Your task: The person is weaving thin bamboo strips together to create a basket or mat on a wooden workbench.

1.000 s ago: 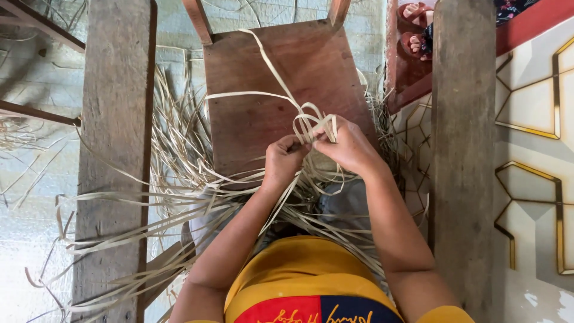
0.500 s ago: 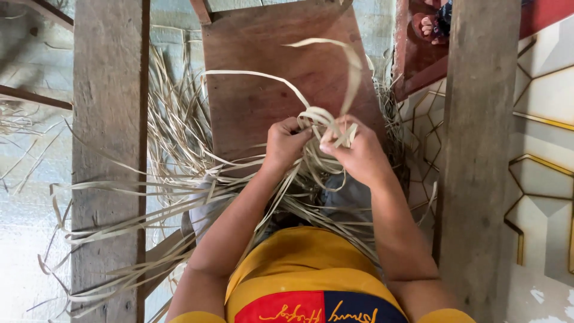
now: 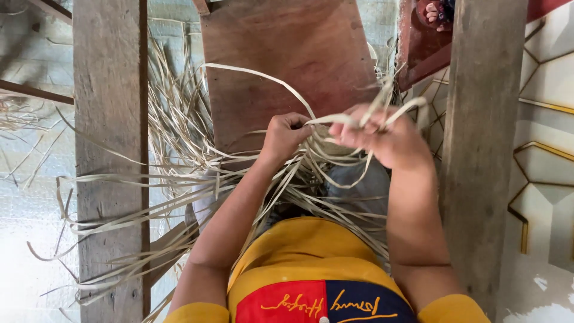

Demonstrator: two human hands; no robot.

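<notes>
My left hand (image 3: 286,135) is closed around a bunch of pale flat straw strips (image 3: 179,179) over a brown wooden board (image 3: 281,60). My right hand (image 3: 382,139) grips several of the same strips and pulls them to the right, its fingers blurred by motion. One long strip (image 3: 263,76) arcs from the board down to my hands. The strips fan out to the left and below my forearms, across my lap.
Two upright wooden posts (image 3: 110,119) (image 3: 478,137) stand at my left and right. Loose straw lies on the floor at left (image 3: 24,119). A tiled floor with gold lines (image 3: 544,137) is at right. Another person's toes (image 3: 436,12) show at the top right.
My right hand has moved right and away from the left, drawing strips out sideways. The looped knot between my hands has been pulled apart. The view has shifted slightly.
</notes>
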